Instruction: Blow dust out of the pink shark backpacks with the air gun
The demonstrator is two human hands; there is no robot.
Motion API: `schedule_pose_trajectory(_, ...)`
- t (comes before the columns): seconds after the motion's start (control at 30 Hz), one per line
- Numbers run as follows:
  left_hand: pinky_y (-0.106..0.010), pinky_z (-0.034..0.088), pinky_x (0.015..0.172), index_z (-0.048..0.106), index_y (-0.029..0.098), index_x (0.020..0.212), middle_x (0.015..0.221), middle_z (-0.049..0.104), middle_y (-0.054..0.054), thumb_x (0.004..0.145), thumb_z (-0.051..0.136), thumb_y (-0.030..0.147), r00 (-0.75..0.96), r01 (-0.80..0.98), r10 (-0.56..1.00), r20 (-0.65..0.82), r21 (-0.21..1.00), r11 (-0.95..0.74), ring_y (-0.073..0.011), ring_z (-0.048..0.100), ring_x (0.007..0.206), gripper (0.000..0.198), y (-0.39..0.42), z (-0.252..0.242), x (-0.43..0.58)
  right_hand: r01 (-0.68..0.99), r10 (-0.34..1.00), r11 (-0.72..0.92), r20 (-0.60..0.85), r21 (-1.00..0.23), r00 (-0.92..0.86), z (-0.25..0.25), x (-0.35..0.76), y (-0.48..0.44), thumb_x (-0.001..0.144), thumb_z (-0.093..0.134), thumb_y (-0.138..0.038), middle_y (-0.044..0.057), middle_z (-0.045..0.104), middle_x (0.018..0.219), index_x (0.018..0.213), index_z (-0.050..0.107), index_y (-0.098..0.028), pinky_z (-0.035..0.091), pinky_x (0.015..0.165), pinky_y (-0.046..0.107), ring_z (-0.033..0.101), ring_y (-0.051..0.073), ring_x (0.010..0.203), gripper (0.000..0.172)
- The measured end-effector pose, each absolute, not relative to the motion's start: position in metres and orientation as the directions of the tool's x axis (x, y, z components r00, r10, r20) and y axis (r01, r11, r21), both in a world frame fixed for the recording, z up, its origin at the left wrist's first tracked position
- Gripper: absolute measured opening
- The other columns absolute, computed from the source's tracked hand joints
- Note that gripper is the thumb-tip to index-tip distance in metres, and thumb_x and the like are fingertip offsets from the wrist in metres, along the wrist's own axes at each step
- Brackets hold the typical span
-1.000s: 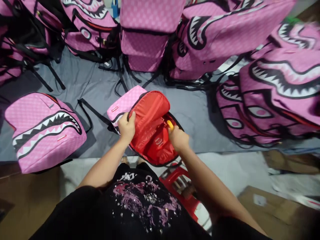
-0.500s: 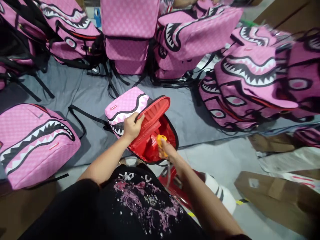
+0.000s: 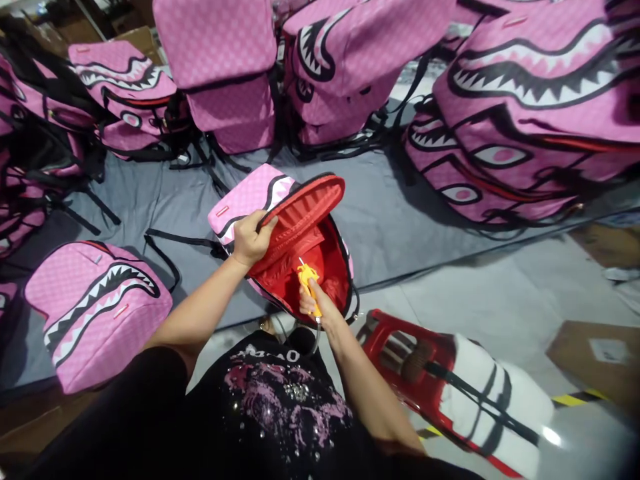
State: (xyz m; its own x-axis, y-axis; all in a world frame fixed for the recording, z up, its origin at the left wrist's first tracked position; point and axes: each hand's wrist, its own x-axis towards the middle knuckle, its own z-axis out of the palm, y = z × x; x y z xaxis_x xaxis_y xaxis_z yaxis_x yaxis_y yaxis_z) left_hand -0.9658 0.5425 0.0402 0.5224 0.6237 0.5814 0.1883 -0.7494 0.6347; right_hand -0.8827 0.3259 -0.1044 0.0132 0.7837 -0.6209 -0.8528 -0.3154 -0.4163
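Note:
A pink backpack (image 3: 253, 190) with a shark-mouth print lies on the grey cloth, unzipped, its red lining (image 3: 280, 267) showing. My left hand (image 3: 251, 239) grips the edge of its opened flap (image 3: 313, 203) and holds it raised. In my right hand (image 3: 320, 303) is a yellow air blow gun (image 3: 309, 277), with a clear hose running from the bottom of its handle. Its thin metal nozzle points into the bag's red interior. To the left, another shark-print backpack (image 3: 107, 300) lies apart from both hands.
Several pink backpacks (image 3: 225, 47) stand along the far side of the grey cloth (image 3: 395, 220), with more stacked at right (image 3: 530, 87). A red machine with a white strapped bag (image 3: 487, 387) sits on the floor, near a cardboard box (image 3: 595, 353).
The blow gun has shifted slightly left inside the bag and its nozzle now shows. My left hand still holds the flap. The view has swung, bringing more of the red machine into sight.

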Motion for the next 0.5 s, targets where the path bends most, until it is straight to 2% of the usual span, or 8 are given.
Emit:
schedule_pose_trajectory(0.2,-0.023,0.035,0.054,0.056,0.018,0.069,0.057,0.051,0.002,0.095,0.047,0.050,0.541,0.142,0.579,0.610,0.612,-0.778,-0.0088,0.045,0.051,0.042,0.540,0.040,-0.961,-0.770,0.770,-0.369,-0.635,-0.520,0.059,-0.094,-0.890,0.328,0.081,0.053,-0.076,-0.013,0.021,0.040,0.074,0.047,-0.021,0.027,0.039,0.018,0.017,0.005,0.035,0.055)
schedule_pose_trajectory(0.3,-0.022,0.035,0.054,0.057,0.018,0.071,0.058,0.053,0.002,0.096,0.049,0.046,0.546,0.091,0.544,0.637,0.600,-0.795,-0.0084,0.047,0.051,0.038,0.539,0.039,-0.960,-0.668,0.742,-0.444,-0.663,-0.598,0.101,-0.086,-0.891,0.329,0.086,0.043,-0.075,-0.013,0.021,0.041,0.074,0.045,-0.021,0.030,0.040,0.019,0.019,0.006,0.036,0.055)
schedule_pose_trajectory(0.4,-0.023,0.036,0.054,0.058,0.018,0.072,0.058,0.054,0.002,0.096,0.049,0.046,0.607,0.050,0.476,0.637,0.567,-0.823,-0.0086,0.048,0.051,0.038,0.538,0.036,-0.957,-0.487,0.691,-0.561,-0.703,-0.669,0.170,-0.069,-0.872,0.334,0.094,0.035,-0.067,-0.011,0.026,0.041,0.070,0.044,-0.022,0.034,0.041,0.021,0.028,0.007,0.035,0.052)
schedule_pose_trajectory(0.5,-0.024,0.036,0.054,0.059,0.018,0.072,0.057,0.054,0.001,0.095,0.050,0.047,0.723,-0.035,0.316,0.614,0.490,-0.871,-0.0098,0.049,0.050,0.038,0.532,0.036,-0.957,-0.126,0.654,-0.695,-0.695,-0.708,0.297,-0.041,-0.827,0.353,0.093,0.054,-0.052,-0.006,0.039,0.042,0.064,0.049,-0.018,0.038,0.043,0.021,0.041,0.008,0.037,0.045)
